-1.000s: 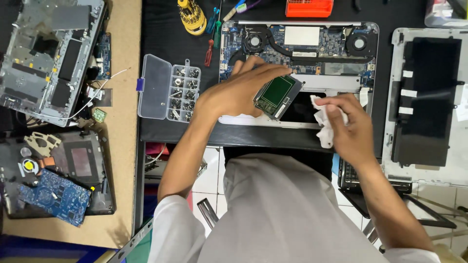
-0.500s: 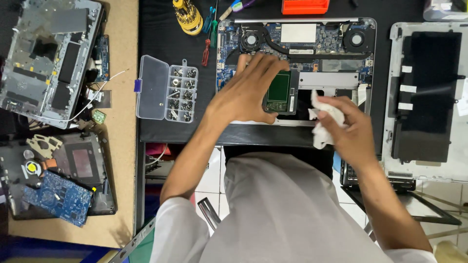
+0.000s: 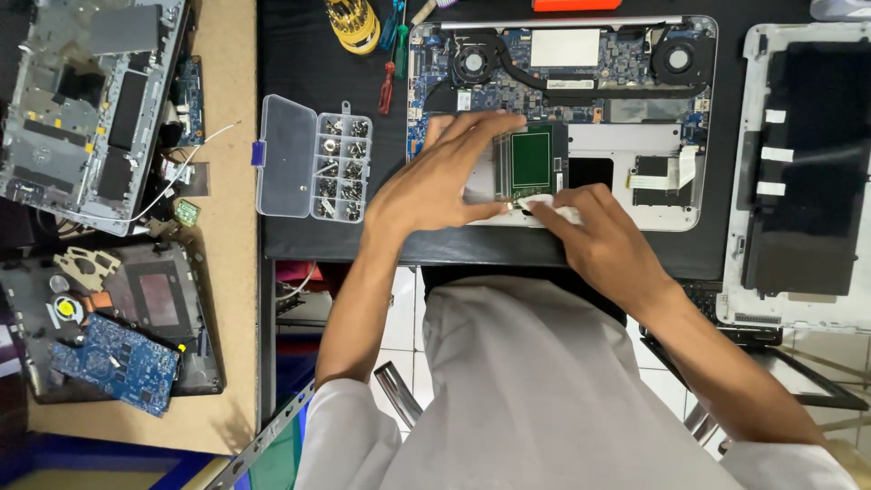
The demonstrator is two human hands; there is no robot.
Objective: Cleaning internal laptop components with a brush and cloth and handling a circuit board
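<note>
An opened laptop base (image 3: 653,195) lies on the black mat, its blue mainboard and two fans exposed. A flat drive with a green board face (image 3: 532,160) sits in the base's lower left bay. My left hand (image 3: 445,177) rests on the drive's left side, fingers spread over it and thumb at its lower edge. My right hand (image 3: 606,238) pinches a white cloth or tissue (image 3: 544,203) against the drive's lower edge, next to my left thumb.
A clear screw box (image 3: 313,159) lies open left of the laptop. Screwdrivers (image 3: 392,54) and a yellow bit holder (image 3: 354,23) lie above it. A removed bottom cover (image 3: 803,172) sits at the right. Dismantled laptops (image 3: 86,109) and a blue board (image 3: 113,361) cover the left table.
My left hand lowered the drive from a raised, tilted hold flat into the laptop bay. My right hand moved left with the white cloth to the drive's lower edge.
</note>
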